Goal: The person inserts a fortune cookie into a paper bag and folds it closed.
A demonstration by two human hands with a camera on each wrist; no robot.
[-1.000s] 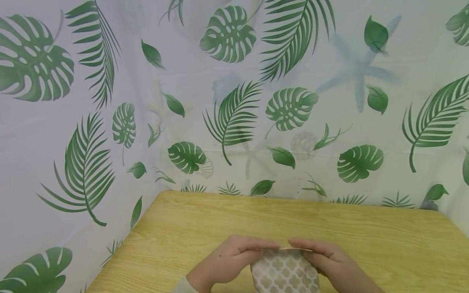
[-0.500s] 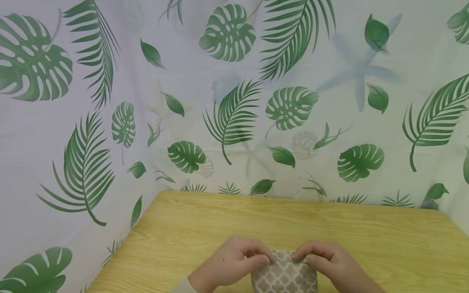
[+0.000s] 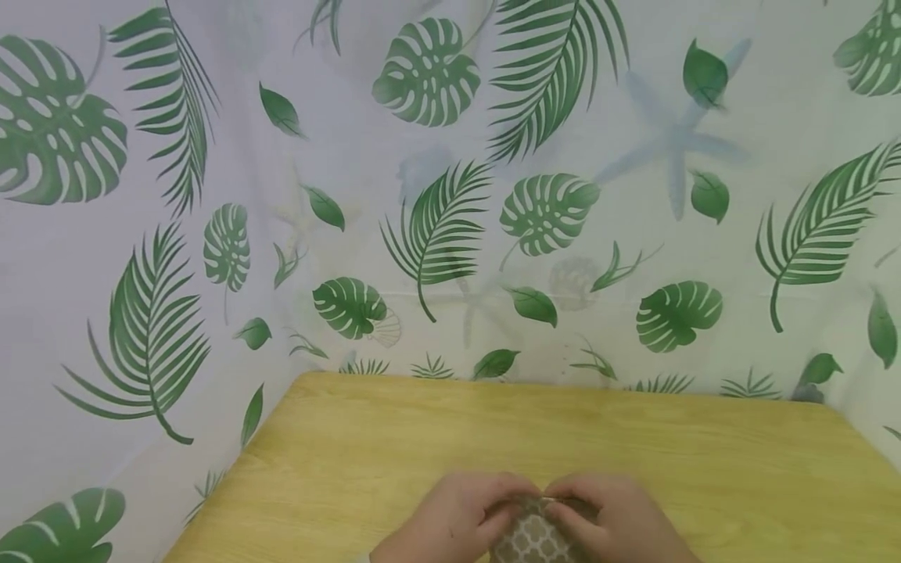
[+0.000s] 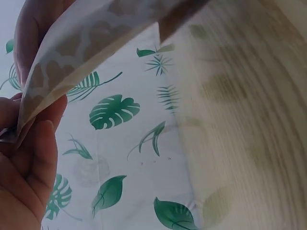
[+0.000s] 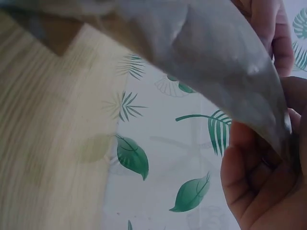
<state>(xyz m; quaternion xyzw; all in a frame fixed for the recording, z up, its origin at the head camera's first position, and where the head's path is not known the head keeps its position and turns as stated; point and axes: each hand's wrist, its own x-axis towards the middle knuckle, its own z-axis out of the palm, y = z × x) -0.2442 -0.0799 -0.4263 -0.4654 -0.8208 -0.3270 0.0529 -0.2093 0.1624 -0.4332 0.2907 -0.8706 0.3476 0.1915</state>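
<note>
A small beige pouch with a white lattice pattern is upright at the front of the table, its lower part cut off by the head view's edge. My left hand pinches its top edge from the left, and my right hand pinches the same edge from the right; the fingertips nearly meet. In the left wrist view the pouch slants up from my curled left hand. The right wrist view shows a shiny, creased side of the pouch above my right hand. Its contents are hidden.
The wood-grain table spreads beyond both hands. White curtain-like sheets with green leaf prints rise at its back edge and left side.
Both hands have moved closer together along the pouch's top edge and slightly down in the view. Its visible top has narrowed between them. The head view has shifted slightly.
</note>
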